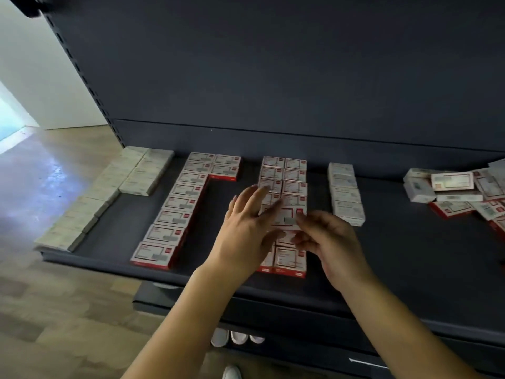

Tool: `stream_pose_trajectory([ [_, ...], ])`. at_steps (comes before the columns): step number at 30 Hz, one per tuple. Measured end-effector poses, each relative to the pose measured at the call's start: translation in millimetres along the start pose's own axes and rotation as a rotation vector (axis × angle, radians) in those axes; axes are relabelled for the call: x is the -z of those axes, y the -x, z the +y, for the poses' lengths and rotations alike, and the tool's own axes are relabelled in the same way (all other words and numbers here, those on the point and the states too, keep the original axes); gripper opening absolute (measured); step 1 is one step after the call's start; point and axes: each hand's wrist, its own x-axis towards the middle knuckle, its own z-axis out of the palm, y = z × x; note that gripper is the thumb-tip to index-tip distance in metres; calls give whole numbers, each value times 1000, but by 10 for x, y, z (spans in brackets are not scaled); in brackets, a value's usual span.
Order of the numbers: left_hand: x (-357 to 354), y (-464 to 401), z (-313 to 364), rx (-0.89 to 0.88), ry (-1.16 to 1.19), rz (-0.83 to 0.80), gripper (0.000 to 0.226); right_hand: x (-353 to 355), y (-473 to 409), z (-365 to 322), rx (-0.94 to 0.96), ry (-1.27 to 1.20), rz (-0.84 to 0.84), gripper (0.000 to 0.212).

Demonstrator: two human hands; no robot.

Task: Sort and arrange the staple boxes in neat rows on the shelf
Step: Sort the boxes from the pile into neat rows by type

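Far left of the held box: pale cream cardboard staple boxes (109,195) laid flat in a long double row on the dark grey metal shelf (410,255), reaching its front lip
Left of the held box: red-edged white staple boxes (175,212) in one full row front to back; second row beside it begun with only two at the back
Left hand (243,231): fingers straight and spread, resting against the held box's left edge; steadying, not wrapped round it
Held box: red-and-white cardboard staple box (287,216), lifted just above the centre double row of red-edged boxes (284,176), over its gap; blurred
Right hand (328,242): fingertips pinching the held box's right end
Right of the held box: short single row of pale boxes (345,192)
Far right of the held box: unsorted mixed heap (459,190), boxes tilted and overlapping
Risk: set down askew, likely to nudge neighbours out of line; light pinch may slip; heap could slide if pulled from below
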Motion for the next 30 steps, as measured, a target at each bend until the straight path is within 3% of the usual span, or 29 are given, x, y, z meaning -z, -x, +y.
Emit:
stream_pose_trajectory([
  [3, 172, 6, -188, -72, 5, -27, 54, -306, -33, 73, 68, 67, -13, 8],
  [7, 308, -15, -530, -171, -37, -46, 52, -642, -178, 184, 253, 363, 23, 10],
  [10, 261, -110, -878, -165, -48, -114, 50, -732, -339, 285, 542, 797, 221, 29],
  [12, 149, -176, -1097, -64, -45, -259, 50, -766, -393, 324, 635, 873, 284, 35],
  [17, -187, -277, -1477, 81, -31, -510, 38, -892, -469, 406, 630, 932, 275, 42],
  [24, -170, -374, -1652, 77, -129, -433, 38, -1020, -554, 442, 611, 941, 254, 37],
  [30, -237, -488, -1729, 151, -56, -555, 41, -1016, -585, 474, 556, 940, 239, 38],
])
